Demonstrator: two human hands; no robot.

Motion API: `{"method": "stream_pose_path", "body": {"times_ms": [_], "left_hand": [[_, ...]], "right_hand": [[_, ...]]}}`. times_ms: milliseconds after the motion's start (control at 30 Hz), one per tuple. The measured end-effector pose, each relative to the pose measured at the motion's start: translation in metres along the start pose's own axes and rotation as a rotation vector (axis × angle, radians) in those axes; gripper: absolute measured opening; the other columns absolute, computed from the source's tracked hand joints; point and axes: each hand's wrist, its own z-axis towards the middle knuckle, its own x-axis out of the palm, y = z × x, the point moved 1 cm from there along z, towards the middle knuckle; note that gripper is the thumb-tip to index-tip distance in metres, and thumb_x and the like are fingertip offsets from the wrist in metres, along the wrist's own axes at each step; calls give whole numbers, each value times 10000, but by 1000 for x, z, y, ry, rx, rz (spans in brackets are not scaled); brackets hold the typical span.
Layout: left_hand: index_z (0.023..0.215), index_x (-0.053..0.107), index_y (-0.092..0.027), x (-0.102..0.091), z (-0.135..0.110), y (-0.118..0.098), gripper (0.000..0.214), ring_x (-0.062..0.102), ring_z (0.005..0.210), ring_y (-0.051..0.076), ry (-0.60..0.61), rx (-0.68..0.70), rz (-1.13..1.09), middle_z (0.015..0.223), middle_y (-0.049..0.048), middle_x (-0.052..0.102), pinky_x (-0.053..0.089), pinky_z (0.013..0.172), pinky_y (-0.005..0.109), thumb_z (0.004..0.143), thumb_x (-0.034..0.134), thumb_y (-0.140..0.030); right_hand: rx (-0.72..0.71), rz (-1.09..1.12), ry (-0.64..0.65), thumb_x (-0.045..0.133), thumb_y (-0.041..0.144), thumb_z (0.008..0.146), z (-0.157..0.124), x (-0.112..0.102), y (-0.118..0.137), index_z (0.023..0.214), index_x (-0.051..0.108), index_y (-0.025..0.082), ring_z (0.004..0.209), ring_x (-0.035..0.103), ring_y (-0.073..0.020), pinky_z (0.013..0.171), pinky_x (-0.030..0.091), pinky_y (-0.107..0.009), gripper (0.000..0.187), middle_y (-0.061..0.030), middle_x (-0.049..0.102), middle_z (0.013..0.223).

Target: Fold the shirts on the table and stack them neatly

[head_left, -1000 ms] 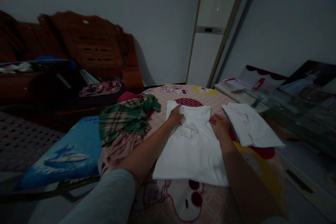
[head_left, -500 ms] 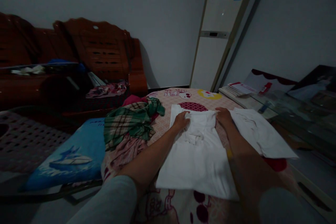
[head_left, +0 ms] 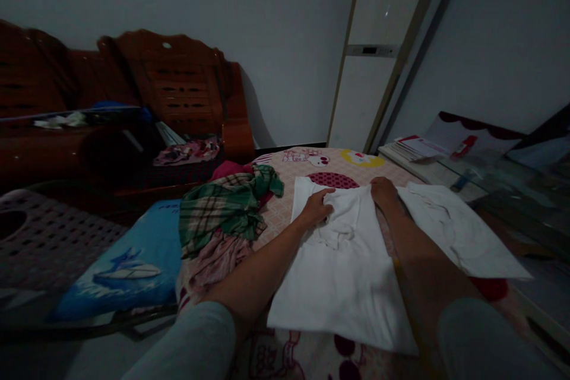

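Observation:
A white shirt [head_left: 342, 285] lies flat in front of me, its sides folded in and some cloth bunched near its upper middle. My left hand [head_left: 317, 208] rests on the upper left part of it, with forefinger and thumb apart. At the top right corner, my right hand [head_left: 383, 191] has its fingers closed on the shirt's edge. Just right of that arm lies a second white folded garment [head_left: 463, 225]. To the left is a heap of clothes, with a green plaid cloth [head_left: 218, 208] on top and a pink one [head_left: 218, 258] below.
Under the clothes spreads a pink patterned cover [head_left: 289, 166]. A blue pillow [head_left: 138, 267] is at the left, near a woven chair [head_left: 53, 243]. Behind stands a wooden sofa [head_left: 178, 89]. Papers [head_left: 414, 147] and a glass-topped stand [head_left: 503, 190] are at the right.
My view has turned slightly, so things sit a little differently in the picture. Both hands stay near the shirt's upper end; the left forefinger reaches slightly further over the cloth.

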Motion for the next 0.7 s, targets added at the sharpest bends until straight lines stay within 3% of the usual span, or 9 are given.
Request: {"method": "stream_pose_path", "body": {"times_ms": [133, 233, 333, 433, 533, 700], "left_hand": [[1317, 590, -190, -2, 0, 0, 656, 629, 880, 171, -48, -31, 5, 1093, 43, 696, 520, 818, 291, 675, 563, -57], [1262, 623, -190, -2, 1, 0, 571, 621, 919, 178, -65, 23, 33, 1108, 43, 692, 507, 854, 295, 701, 596, -82], [1138, 675, -171, -2, 2, -1, 367, 613, 833, 161, -83, 64, 67, 953, 23, 695, 500, 816, 275, 779, 598, -176], [1013, 702, -162, -2, 2, -4, 263, 601, 769, 152, -115, 85, 110, 815, 5, 669, 491, 774, 261, 810, 535, -159], [986, 714, -159, -4, 0, -11, 326, 624, 817, 160, -116, 173, 113, 881, 20, 701, 491, 819, 267, 778, 480, -71], [1067, 730, -212, -5, -4, -22, 496, 642, 1053, 183, -58, 342, 146, 1091, 22, 725, 470, 980, 298, 726, 446, 13]], "right_hand": [[-9, -24, 23, 496, 75, 748, -5, 3, 0, 874, 748, 135, 1071, 636, -304, 964, 441, -452, 289, -190, 712, 1027], [12, -26, -16, 463, 66, 757, -7, -6, -1, 1015, 728, 119, 1064, 640, -293, 959, 455, -451, 374, -177, 711, 1062], [-5, -26, -54, 447, 79, 775, -17, -17, 2, 1034, 716, 109, 1064, 639, -280, 967, 463, -441, 375, -164, 714, 1070], [-141, 1, -1, 479, 121, 806, -42, -15, 11, 966, 730, 134, 1054, 649, -246, 990, 467, -380, 298, -136, 729, 1052], [-257, 23, 55, 489, 141, 824, -70, -1, 16, 1057, 707, 140, 1141, 618, -234, 1041, 443, -369, 319, -136, 703, 1165], [-345, 3, 65, 472, 218, 884, -92, 15, 11, 1284, 578, 91, 1324, 484, -282, 1128, 352, -465, 433, -193, 574, 1365]]}}
